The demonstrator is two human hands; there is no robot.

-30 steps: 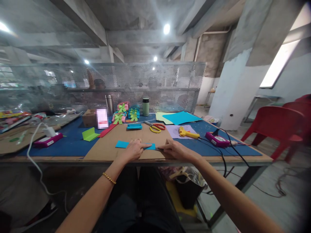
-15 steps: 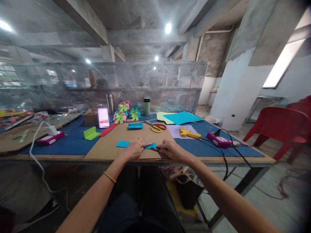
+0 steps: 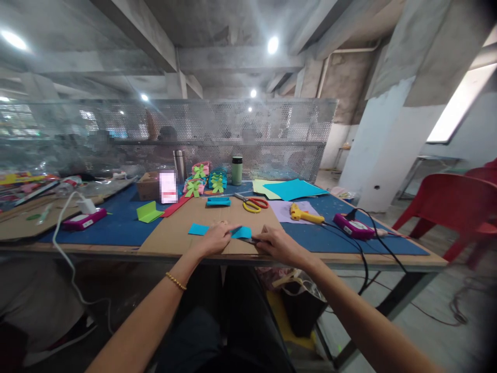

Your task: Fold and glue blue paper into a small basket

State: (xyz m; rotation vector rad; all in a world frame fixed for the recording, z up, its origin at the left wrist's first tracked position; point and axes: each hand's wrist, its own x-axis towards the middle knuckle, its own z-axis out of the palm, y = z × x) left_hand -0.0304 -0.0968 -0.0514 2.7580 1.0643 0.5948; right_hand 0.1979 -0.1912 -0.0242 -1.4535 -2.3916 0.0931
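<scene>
A blue paper strip (image 3: 198,229) lies across the cardboard sheet (image 3: 163,239) in front of me. My left hand (image 3: 215,238) presses on the middle of the strip, its index finger stretched to the right along it. The strip's right part shows beyond that finger. Just right of it, my right hand (image 3: 274,240) is closed around a thin dark blade-like tool (image 3: 250,240), whose tip is at the strip's lower right edge. Its exact kind is partly hidden by the fingers. Behind my hands lies a folded blue paper piece (image 3: 218,202), near scissors (image 3: 252,205) with red and yellow handles.
A yellow glue gun (image 3: 306,215) rests on purple paper (image 3: 277,209), its cord trailing right past a purple power box (image 3: 353,227). Blue sheets (image 3: 297,189), a green bottle (image 3: 236,171) and bow-topped paper crafts (image 3: 194,187) stand behind. Folded green paper (image 3: 149,212) lies left.
The strip's right end lies flatter and shows more of its surface than before. Both hands keep nearly the same place; the whole view has shifted slightly.
</scene>
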